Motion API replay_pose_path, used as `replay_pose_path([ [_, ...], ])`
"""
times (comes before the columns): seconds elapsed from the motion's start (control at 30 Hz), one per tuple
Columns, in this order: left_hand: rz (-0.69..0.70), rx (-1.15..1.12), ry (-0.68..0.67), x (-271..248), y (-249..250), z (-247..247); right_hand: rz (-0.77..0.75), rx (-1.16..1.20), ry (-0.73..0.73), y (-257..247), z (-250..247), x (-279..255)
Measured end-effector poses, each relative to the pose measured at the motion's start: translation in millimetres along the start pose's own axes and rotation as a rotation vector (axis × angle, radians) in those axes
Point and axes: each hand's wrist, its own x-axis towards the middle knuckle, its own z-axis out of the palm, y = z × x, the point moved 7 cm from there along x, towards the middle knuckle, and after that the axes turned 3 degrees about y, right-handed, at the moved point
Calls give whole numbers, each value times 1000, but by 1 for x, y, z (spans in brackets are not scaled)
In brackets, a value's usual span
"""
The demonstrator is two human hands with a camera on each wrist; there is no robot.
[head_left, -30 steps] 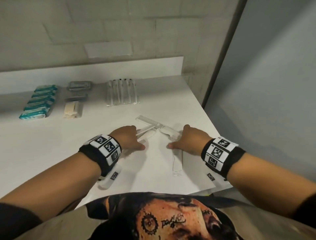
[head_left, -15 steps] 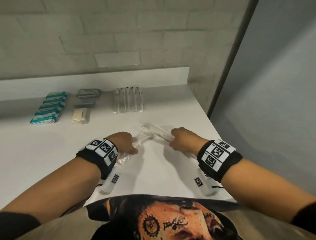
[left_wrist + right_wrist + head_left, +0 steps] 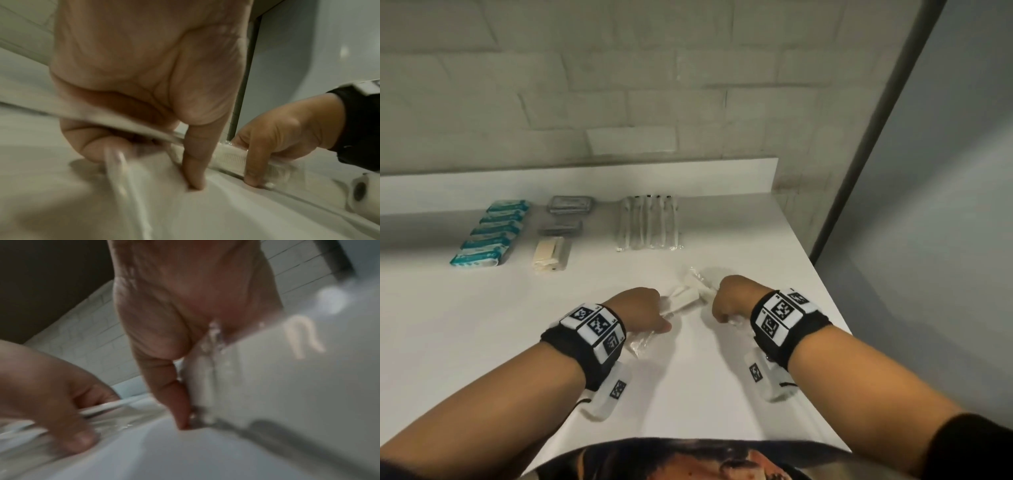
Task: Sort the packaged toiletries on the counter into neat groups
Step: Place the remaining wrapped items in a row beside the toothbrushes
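On the white counter [image 3: 482, 325] my two hands meet over a bunch of long clear-wrapped packets [image 3: 687, 295]. My left hand [image 3: 654, 315] curls its fingers round some of them, and a crinkled wrapper end [image 3: 639, 343] sticks out behind the palm. My right hand [image 3: 722, 305] pinches another packet. In the left wrist view a white comb in its clear wrapper [image 3: 231, 157] lies between my left hand [image 3: 144, 146] and the right hand [image 3: 277, 138]. In the blurred right wrist view my right hand [image 3: 180, 410] holds a clear wrapper [image 3: 205, 369] against the counter.
Sorted groups lie along the back: a column of teal packets [image 3: 489, 236], two grey packets [image 3: 568, 205], a cream packet [image 3: 549, 253] and a row of clear-wrapped toothbrushes [image 3: 649, 222]. The counter's right edge [image 3: 825, 284] runs close beside my right hand, with a grey wall beyond.
Both hands have moved forward and closer together, drawing the scattered clear packets into one bunch. The packet that lay near the front right edge is now in my right hand.
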Motion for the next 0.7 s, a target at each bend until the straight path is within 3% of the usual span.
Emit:
replay_pose_path([
  [0.1,30,-92,69,13,18,-17,-20,67,48,11,-19,9],
  [0.3,75,-256,202,59,52,-59,216,285,155,81,-55,53],
  [0.37,110,-208,195,76,63,-65,210,283,247,93,-61,63],
  [0.47,194,-128,204,99,78,-73,-78,347,514,81,-90,69],
  [0.57,323,-45,259,118,93,-85,-299,295,413,52,-96,78],
  [0.63,387,0,422,124,100,-107,-280,274,375,50,-98,92],
  [0.7,378,20,711,125,97,-134,-213,380,410,61,-104,105],
])
